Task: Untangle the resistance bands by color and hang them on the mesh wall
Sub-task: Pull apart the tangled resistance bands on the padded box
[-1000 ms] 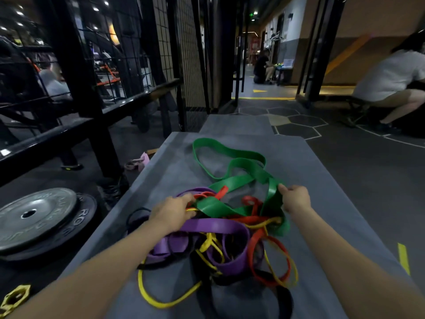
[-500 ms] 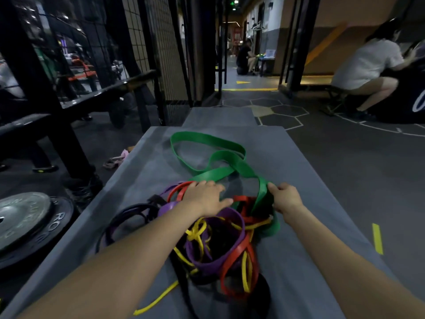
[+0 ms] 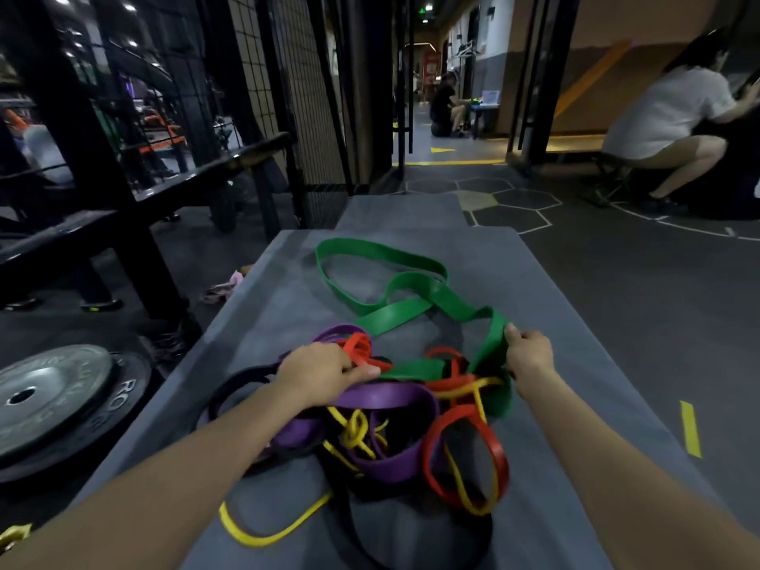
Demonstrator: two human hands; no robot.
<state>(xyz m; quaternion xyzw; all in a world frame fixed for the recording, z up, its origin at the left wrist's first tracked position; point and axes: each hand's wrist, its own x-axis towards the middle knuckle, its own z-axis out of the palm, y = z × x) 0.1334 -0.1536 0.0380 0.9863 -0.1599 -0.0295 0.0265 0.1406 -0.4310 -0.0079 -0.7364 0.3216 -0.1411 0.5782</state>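
Note:
A tangle of resistance bands lies on a grey mat [image 3: 555, 306]. A wide green band [image 3: 395, 314] loops away from the pile toward the far end. My right hand [image 3: 528, 353] pinches that green band at its right bend. My left hand [image 3: 320, 370] rests on the pile, fingers over the purple band [image 3: 390, 399] and touching the red band [image 3: 360, 347]. Yellow bands [image 3: 357, 431], another red loop [image 3: 466, 458] and black bands [image 3: 234, 384] are knotted below my hands. The mesh wall [image 3: 288, 76] stands at the far left.
Weight plates [image 3: 49, 397] lie on the floor at left beside a black rack frame [image 3: 123, 224]. A person in a white shirt [image 3: 666, 113] crouches at the far right. Another person sits far down the corridor [image 3: 444, 104]. A second mat [image 3: 403, 209] extends ahead.
My right hand has drawn the green band out to the right, away from the pile. My left hand has stayed on the purple and red bands, holding the tangle down.

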